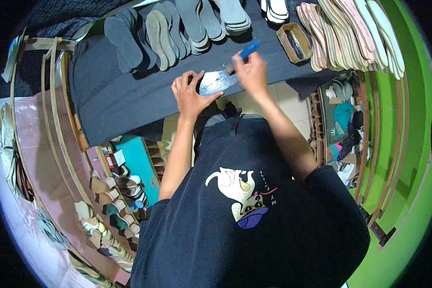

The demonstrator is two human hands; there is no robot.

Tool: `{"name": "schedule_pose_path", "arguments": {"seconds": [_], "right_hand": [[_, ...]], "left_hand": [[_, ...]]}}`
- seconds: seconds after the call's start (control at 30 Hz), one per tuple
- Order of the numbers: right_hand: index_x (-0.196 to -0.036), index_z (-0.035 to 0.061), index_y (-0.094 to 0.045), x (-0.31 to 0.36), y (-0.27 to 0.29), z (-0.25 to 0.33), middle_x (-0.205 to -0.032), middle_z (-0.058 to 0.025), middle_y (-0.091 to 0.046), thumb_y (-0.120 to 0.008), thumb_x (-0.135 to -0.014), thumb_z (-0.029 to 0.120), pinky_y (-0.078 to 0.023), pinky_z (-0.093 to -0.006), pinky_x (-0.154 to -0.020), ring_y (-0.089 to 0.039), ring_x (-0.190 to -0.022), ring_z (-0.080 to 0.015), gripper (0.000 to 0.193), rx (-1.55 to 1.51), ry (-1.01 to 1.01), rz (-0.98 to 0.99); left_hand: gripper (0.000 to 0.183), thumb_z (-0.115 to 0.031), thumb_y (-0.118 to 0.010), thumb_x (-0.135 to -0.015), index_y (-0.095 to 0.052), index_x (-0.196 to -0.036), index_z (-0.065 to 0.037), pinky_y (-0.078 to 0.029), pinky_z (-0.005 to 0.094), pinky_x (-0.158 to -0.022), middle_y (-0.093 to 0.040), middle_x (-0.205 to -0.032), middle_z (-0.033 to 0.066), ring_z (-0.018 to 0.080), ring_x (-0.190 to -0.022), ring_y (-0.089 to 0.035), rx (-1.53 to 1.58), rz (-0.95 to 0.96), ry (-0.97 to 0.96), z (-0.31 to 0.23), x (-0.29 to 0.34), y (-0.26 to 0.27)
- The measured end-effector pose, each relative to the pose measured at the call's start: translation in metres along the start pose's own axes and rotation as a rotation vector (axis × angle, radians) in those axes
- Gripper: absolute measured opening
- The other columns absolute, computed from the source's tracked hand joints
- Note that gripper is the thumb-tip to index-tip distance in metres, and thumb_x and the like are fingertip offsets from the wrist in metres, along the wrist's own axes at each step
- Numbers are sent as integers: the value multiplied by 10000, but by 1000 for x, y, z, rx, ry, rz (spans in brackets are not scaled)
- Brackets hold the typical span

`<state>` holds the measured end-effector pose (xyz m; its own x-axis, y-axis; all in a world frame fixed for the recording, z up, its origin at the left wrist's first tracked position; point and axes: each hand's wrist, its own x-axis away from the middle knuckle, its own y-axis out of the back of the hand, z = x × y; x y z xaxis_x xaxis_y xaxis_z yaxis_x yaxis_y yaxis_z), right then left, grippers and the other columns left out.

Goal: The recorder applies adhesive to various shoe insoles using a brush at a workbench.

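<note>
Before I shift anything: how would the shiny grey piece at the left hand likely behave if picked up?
The grey piece is probably light, since it looks thin. Its top may be slick or tacky, as it glistens as if wet near the blue-handled brush. It seems unlikely to roll, being broad and flat beside the left hand.

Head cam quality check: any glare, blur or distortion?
Head view: bright, speckled glare on the shiny piece; head view: right hand and brush look smeared, probably motion blur, while the left hand is sharper; head view: fisheye bows the wooden rail at left, and the corners go black.
</note>
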<state>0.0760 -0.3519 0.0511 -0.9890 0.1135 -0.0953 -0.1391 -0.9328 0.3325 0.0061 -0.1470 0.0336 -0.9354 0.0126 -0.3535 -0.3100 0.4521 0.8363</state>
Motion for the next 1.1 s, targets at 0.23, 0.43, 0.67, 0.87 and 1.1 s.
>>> {"name": "schedule_pose_path", "arguments": {"seconds": [0.23, 0.43, 0.67, 0.87, 1.1], "right_hand": [[-915, 15, -633, -13, 30, -9, -928, -150, -643, -694, -860, 66, -555, -465, -745, -669, -865, -349, 97, 515, 555, -21], [-959, 55, -649, 41, -11, 22, -893, -110, -635, -705, -822, 45, -556, -443, -753, -657, -853, -331, 148, 321, 744, 261], [-947, -22, -682, -22, 60, -16, -792, -147, -735, -745, -947, 147, -561, -404, -653, -726, -686, -301, 180, 54, -3, -202], [-982, 4, -666, 29, 42, -4, -894, -165, -635, -712, -844, 28, -543, -450, -815, -659, -883, -341, 147, 461, 692, 183], [-958, -3, -713, 29, 46, 4, -852, -181, -722, -710, -968, 115, -561, -408, -691, -701, -685, -323, 119, 149, 156, -23]], "left_hand": [[833, -641, -946, -555, -788, -1204, -144, -382, 488, -1066, -621, -1202, 53, 280, -1176, -549, -6, -7, 8, 1, 0, -2], [816, -613, -936, -553, -775, -1197, -139, -369, 487, -1080, -613, -1181, 59, 294, -1154, -551, -2, -22, -16, 11, 3, -12], [840, -622, -957, -559, -777, -1221, -138, -376, 505, -1085, -617, -1211, 57, 290, -1195, -542, 15, 15, 24, -1, 0, 1], [836, -613, -962, -556, -782, -1218, -133, -379, 497, -1082, -618, -1214, 61, 289, -1197, -538, 14, 23, 29, -1, -1, 2], [836, -626, -956, -555, -790, -1203, -126, -383, 489, -1087, -617, -1214, 53, 283, -1189, -539, 17, 20, 36, -2, 0, 1]]}}
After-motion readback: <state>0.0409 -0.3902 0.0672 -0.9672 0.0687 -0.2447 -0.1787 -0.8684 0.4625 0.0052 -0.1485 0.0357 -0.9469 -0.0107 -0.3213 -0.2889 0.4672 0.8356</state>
